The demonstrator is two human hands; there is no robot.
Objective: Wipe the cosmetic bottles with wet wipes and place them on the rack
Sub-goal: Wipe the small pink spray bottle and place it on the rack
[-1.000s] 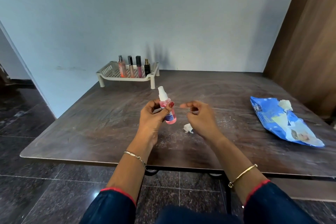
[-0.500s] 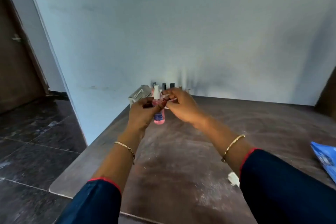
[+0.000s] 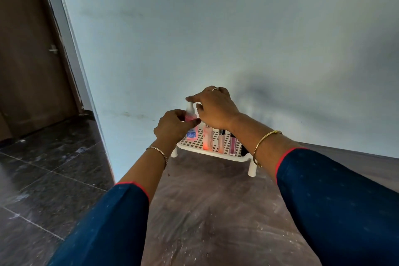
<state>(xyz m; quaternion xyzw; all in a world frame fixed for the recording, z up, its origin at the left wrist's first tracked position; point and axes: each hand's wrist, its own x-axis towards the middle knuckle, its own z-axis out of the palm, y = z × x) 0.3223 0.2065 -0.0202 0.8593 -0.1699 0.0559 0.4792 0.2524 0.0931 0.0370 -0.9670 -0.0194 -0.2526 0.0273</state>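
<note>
Left hand (image 3: 172,127) grips the pink spray bottle (image 3: 192,134) at mid-body; right hand (image 3: 216,108) pinches its white cap. Bottle upright at the white rack (image 3: 216,154) left end, beside other cosmetics (image 3: 207,138) — grid contact indeterminate.

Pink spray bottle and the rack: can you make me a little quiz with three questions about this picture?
1. True or false: the pink spray bottle is lying flat on the floor.
2. Pick one: what colour is the rack? A white, B green, C black.
3. Fill the gap: the left hand holds the bottle around its middle, and the right hand has its fingers at the bottle's ____.

Key: 1 false, it is upright in the hands, over the rack's left end. 2 A. 3 top.
</note>
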